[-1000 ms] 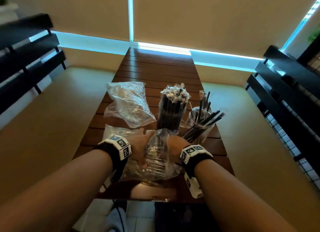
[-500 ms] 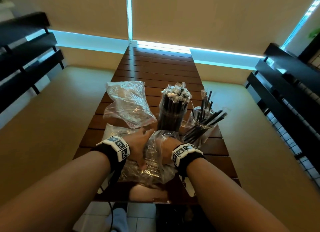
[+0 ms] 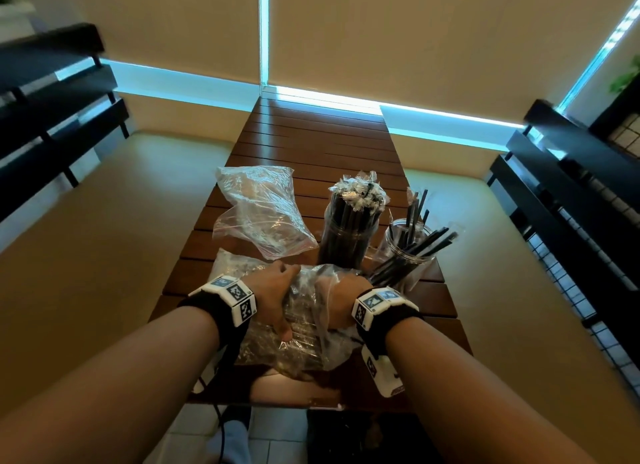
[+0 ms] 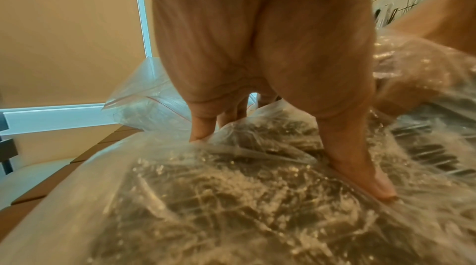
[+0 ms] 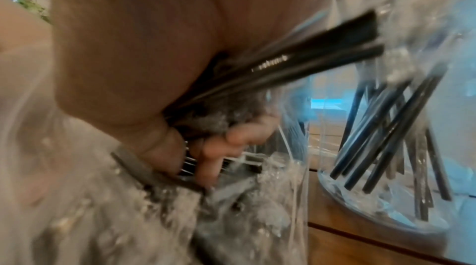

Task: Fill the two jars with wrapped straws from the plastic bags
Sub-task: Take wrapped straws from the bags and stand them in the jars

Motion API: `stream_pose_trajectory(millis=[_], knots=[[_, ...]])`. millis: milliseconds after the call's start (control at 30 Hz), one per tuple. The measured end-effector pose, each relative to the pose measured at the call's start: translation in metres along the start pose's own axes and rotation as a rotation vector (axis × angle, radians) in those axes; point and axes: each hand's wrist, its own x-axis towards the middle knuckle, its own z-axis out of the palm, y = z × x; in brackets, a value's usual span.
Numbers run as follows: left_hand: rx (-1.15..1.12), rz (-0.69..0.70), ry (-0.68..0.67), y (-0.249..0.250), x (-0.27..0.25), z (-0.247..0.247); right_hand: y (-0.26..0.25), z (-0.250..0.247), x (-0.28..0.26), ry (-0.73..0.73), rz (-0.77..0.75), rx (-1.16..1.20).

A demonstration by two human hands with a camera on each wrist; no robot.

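A clear plastic bag of wrapped black straws (image 3: 298, 342) lies at the near end of the wooden table (image 3: 311, 145). My left hand (image 3: 277, 290) rests flat on top of the bag (image 4: 231, 208), thumb and fingers pressing the plastic. My right hand (image 3: 343, 297) is inside the bag's mouth and grips a bundle of straws (image 5: 296, 59). The straw ends point up and right toward the partly filled jar (image 3: 391, 242). A second jar (image 3: 346, 242), packed full of straws, stands just left of it.
An empty crumpled plastic bag (image 3: 259, 207) lies on the table behind my left hand. Beige bench seats (image 3: 104, 204) with black slatted backs (image 3: 571, 186) flank the narrow table. The window wall closes the far end.
My right wrist has slid a little left, further into the bag, keeping its hold on the straw bundle. The left hand stays pressed on the bag.
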Motion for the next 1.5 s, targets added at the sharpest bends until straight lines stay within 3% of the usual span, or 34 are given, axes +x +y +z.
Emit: stream_pose_trajectory(millis=[133,233,433,767,1000,1200,1267,1333,1400,1433,1500], knots=[[-0.009,0.018,0.004,-0.003,-0.002,0.001,-0.003,-0.001,-0.006,-0.018,-0.014,-0.068],[-0.008,0.007,-0.003,-0.005,-0.002,0.000,0.006,-0.009,-0.014,0.073,-0.042,-0.136],[0.009,-0.032,-0.011,-0.006,-0.004,0.001,0.031,-0.056,-0.067,0.133,0.009,-0.322],[0.064,-0.101,0.002,0.001,-0.005,-0.002,0.061,-0.134,-0.174,0.348,0.236,-0.599],[0.083,-0.144,0.006,0.012,-0.010,-0.007,0.069,-0.150,-0.201,0.367,0.278,-0.480],[0.097,-0.076,0.056,0.018,-0.015,-0.015,0.076,-0.166,-0.203,0.458,0.296,-0.380],[0.068,-0.025,0.196,0.028,-0.018,-0.025,0.079,-0.163,-0.198,0.484,0.283,-0.284],[0.024,0.069,0.448,0.040,-0.022,-0.035,0.082,-0.156,-0.193,0.525,0.274,-0.183],[-0.123,0.156,0.602,0.054,-0.024,-0.042,0.084,-0.144,-0.188,0.587,0.261,-0.057],[-0.234,0.215,0.582,0.062,-0.025,-0.045,0.084,-0.135,-0.185,0.617,0.243,0.019],[-0.497,0.368,0.418,0.083,-0.031,-0.054,0.079,-0.112,-0.175,0.661,0.181,0.165]])
